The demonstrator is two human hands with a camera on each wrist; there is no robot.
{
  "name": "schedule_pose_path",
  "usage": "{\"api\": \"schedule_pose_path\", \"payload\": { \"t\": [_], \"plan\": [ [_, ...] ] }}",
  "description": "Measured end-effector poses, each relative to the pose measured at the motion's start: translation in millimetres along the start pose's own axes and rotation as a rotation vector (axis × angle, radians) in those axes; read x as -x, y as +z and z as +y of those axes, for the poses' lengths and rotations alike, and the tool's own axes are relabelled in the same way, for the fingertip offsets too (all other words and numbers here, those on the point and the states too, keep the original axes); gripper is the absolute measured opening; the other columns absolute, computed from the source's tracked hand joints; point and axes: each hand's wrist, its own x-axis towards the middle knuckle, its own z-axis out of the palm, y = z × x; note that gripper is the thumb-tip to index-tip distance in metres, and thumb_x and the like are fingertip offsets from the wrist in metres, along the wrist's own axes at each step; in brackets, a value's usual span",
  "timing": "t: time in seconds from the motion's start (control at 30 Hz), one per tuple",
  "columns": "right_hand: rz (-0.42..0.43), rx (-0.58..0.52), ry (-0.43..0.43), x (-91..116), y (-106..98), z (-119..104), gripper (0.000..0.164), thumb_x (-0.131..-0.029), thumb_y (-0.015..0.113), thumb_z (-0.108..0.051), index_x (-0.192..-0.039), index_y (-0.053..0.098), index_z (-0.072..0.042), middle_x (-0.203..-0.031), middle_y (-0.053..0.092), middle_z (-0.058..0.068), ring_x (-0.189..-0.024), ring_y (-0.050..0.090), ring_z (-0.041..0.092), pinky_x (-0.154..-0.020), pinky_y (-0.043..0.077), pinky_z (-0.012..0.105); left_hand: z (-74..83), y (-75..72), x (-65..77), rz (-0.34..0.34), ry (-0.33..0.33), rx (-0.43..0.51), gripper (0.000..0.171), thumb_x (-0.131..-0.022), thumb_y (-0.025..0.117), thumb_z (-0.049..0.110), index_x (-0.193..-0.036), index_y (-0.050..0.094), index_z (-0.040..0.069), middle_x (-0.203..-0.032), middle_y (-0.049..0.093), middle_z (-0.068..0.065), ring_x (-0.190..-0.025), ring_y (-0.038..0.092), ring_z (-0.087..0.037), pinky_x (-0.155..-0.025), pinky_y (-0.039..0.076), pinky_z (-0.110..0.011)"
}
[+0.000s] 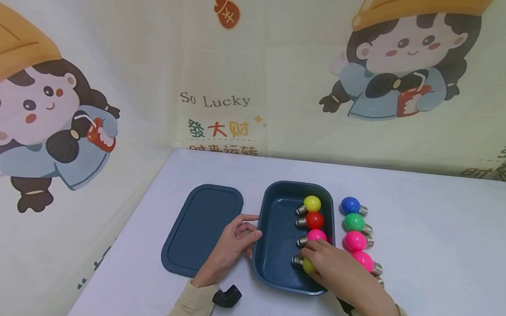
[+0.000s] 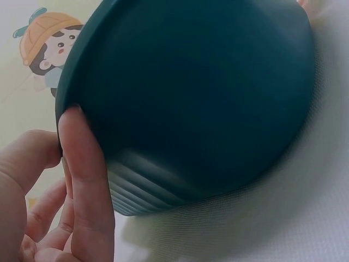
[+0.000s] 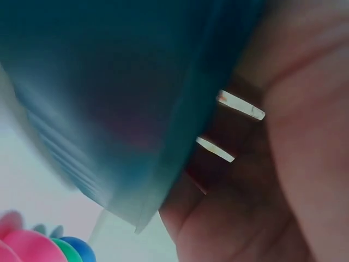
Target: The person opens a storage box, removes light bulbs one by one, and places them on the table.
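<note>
A dark blue rectangular container (image 1: 274,241) stands on the table, with several light bulbs in a column along its right side: a yellow bulb (image 1: 312,203), a red bulb (image 1: 315,220), a pink bulb (image 1: 316,236) and a yellow-green bulb (image 1: 308,266). My left hand (image 1: 237,238) pinches the container's left rim, which the left wrist view shows close up. Reaching over the right wall, my right hand (image 1: 331,267) holds the yellow-green bulb at the near end of the column. Its fingertips are hidden in the right wrist view behind the container wall (image 3: 109,109).
To the container's right lies another column: a blue bulb (image 1: 350,205), a green bulb (image 1: 354,222), two pink bulbs (image 1: 355,241) and a metal base partly behind the right arm. A flat dark blue lid (image 1: 202,229) lies at left. Printed cloth (image 1: 289,70) hangs behind the table.
</note>
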Motion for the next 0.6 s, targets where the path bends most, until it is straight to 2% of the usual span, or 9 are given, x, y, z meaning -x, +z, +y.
{"api": "schedule_pose_path", "payload": {
  "t": [0.3,0.6],
  "plan": [
    [0.007,0.001,-0.08,-0.3,-0.1,1.7,0.033,-0.075,0.085,-0.01,-0.106,0.072,-0.009,-0.102,0.063,0.006,-0.096,0.06,0.02,-0.068,0.059,0.03,-1.0,0.2,-0.1,0.004,0.007,0.006,0.046,-0.093,0.071,0.018,-0.135,0.053,0.012,-0.095,0.062,-0.006,-0.065,0.055,-0.011,-0.055,0.052,-0.025],
    [0.093,0.001,-0.147,8.7,-7.3,4.2,0.037,-0.075,0.086,-0.009,-0.109,0.072,-0.01,-0.107,0.064,0.005,-0.103,0.06,0.023,-0.071,0.06,0.03,0.7,1.4,0.9,0.0,0.008,0.009,0.046,-0.093,0.071,0.02,-0.136,0.053,0.013,-0.097,0.061,-0.006,-0.068,0.055,-0.012,-0.056,0.052,-0.026]
  ]
}}
